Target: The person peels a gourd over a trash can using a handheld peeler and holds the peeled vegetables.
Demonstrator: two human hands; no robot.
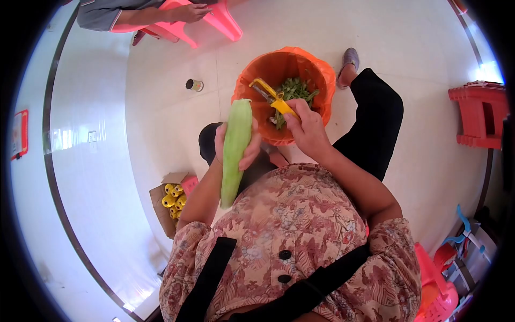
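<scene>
Palm hidden behind a pale-green gourd (236, 150), the left hand (252, 144) clasps it; the right hand (310, 129) clamps a yellow peeler (279, 102).

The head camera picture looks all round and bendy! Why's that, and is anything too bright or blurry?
Head view: black corners and a bowed dark strip on the white wall, probably from a very wide lens; head view: white glare at the right edge, softer shine on that wall; head view: the green vegetable and yellow peeler look fairly sharp.
</scene>
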